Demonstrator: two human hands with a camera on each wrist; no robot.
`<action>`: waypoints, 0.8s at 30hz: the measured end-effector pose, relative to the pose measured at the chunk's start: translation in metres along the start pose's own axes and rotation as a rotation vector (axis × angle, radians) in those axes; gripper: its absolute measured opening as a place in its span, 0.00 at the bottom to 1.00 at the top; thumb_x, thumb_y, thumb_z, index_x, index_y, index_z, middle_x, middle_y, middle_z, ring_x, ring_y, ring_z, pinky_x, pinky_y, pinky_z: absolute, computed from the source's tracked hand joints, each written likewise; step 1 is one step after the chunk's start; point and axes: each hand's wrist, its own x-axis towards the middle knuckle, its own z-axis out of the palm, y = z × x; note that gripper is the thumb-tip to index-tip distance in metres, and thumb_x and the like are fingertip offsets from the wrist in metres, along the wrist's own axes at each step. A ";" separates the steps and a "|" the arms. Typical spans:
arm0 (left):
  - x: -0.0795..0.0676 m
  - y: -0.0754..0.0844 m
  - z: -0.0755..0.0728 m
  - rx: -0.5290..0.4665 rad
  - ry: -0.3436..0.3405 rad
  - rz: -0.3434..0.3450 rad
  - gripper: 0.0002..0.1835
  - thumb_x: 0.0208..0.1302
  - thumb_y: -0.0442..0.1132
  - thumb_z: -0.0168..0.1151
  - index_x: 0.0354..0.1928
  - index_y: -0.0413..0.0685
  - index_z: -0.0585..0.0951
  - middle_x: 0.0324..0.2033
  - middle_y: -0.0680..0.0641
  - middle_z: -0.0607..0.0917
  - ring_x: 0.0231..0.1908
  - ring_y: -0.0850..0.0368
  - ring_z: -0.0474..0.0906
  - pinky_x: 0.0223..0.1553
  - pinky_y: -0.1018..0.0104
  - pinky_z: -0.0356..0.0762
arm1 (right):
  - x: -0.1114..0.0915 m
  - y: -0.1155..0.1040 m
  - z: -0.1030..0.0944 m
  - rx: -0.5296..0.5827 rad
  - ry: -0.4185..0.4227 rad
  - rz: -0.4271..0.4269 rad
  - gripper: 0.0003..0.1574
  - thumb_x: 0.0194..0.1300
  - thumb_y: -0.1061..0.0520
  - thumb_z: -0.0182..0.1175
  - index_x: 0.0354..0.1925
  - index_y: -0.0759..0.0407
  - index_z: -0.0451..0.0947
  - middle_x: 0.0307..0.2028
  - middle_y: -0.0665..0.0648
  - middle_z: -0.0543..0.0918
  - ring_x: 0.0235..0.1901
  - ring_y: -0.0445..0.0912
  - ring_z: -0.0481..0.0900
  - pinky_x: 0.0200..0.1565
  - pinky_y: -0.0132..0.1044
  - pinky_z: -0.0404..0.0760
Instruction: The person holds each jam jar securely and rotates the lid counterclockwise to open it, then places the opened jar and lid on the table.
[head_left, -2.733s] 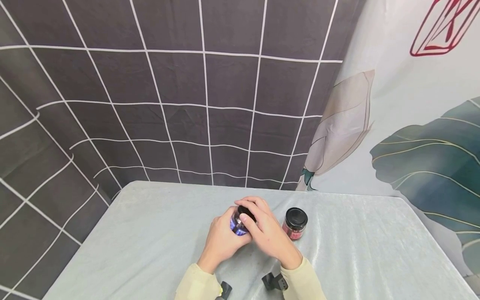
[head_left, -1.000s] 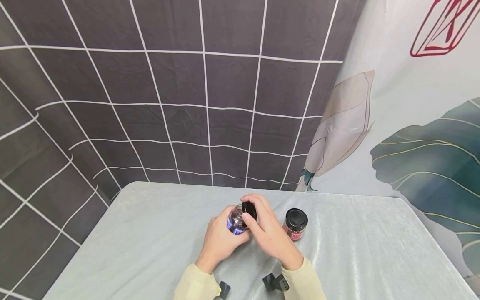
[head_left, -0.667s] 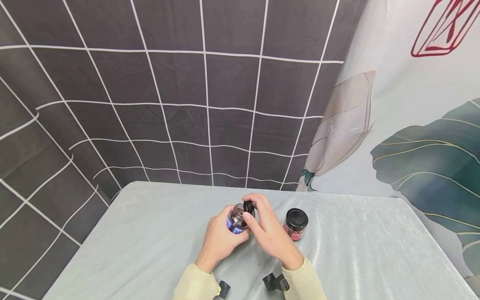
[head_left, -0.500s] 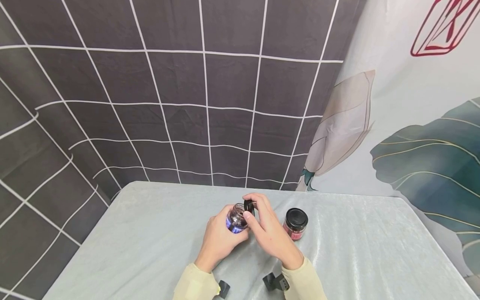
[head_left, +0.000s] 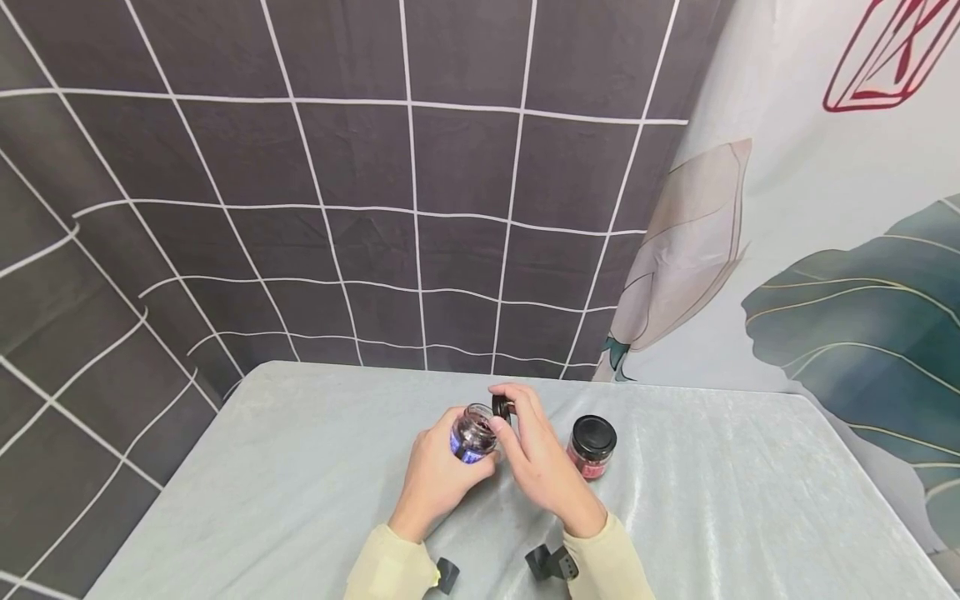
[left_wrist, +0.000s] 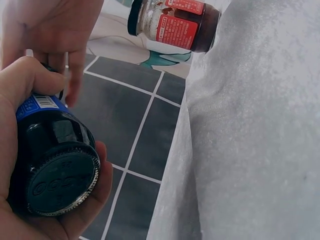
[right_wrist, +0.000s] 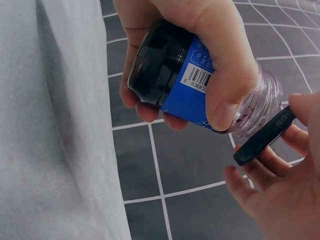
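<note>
My left hand grips a glass jar with a blue label and dark contents, its threaded mouth uncovered. The left wrist view shows the jar's embossed base, lifted above the cloth. Beside the mouth, my right hand pinches a black lid between thumb and fingers. In the right wrist view the lid stands tilted on edge, close by the threaded rim. A second jar, with a red label and a black lid in place, stands just right of my right hand.
A pale grey cloth covers the table, its far edge meeting a dark curtain with white grid lines. A white curtain with leaf patterns hangs at the right. Small black devices sit at both wrists.
The black lid has come off the blue-labelled jar: first on the mouth, then tipped up, now apart to its right in my right hand. The red-labelled jar stays put.
</note>
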 end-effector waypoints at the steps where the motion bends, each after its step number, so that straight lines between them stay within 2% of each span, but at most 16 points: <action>1: 0.000 0.000 0.000 0.000 0.000 0.000 0.27 0.42 0.47 0.79 0.48 0.58 0.82 0.32 0.60 0.87 0.30 0.65 0.80 0.34 0.65 0.78 | 0.000 0.000 0.000 -0.003 0.001 0.001 0.22 0.76 0.60 0.53 0.65 0.58 0.67 0.61 0.55 0.71 0.57 0.48 0.75 0.60 0.48 0.74; 9: -0.001 -0.003 -0.002 -0.004 0.008 0.002 0.27 0.41 0.47 0.79 0.48 0.57 0.81 0.32 0.59 0.87 0.30 0.65 0.80 0.35 0.65 0.78 | 0.000 -0.001 0.001 0.010 0.003 -0.010 0.23 0.75 0.62 0.54 0.65 0.60 0.67 0.61 0.57 0.71 0.56 0.48 0.75 0.57 0.46 0.77; 15: 0.001 -0.004 -0.002 -0.007 0.004 -0.002 0.29 0.44 0.47 0.78 0.51 0.54 0.81 0.34 0.57 0.87 0.32 0.64 0.81 0.36 0.64 0.79 | -0.001 0.000 0.002 0.044 0.004 0.011 0.23 0.75 0.62 0.54 0.65 0.60 0.67 0.61 0.57 0.70 0.53 0.49 0.78 0.54 0.49 0.79; 24: 0.003 -0.006 -0.003 -0.009 0.012 -0.006 0.30 0.44 0.46 0.77 0.53 0.49 0.81 0.36 0.54 0.88 0.33 0.61 0.82 0.36 0.62 0.79 | 0.000 0.004 0.004 0.102 0.009 0.031 0.24 0.75 0.62 0.55 0.65 0.62 0.66 0.61 0.59 0.70 0.56 0.51 0.78 0.58 0.42 0.77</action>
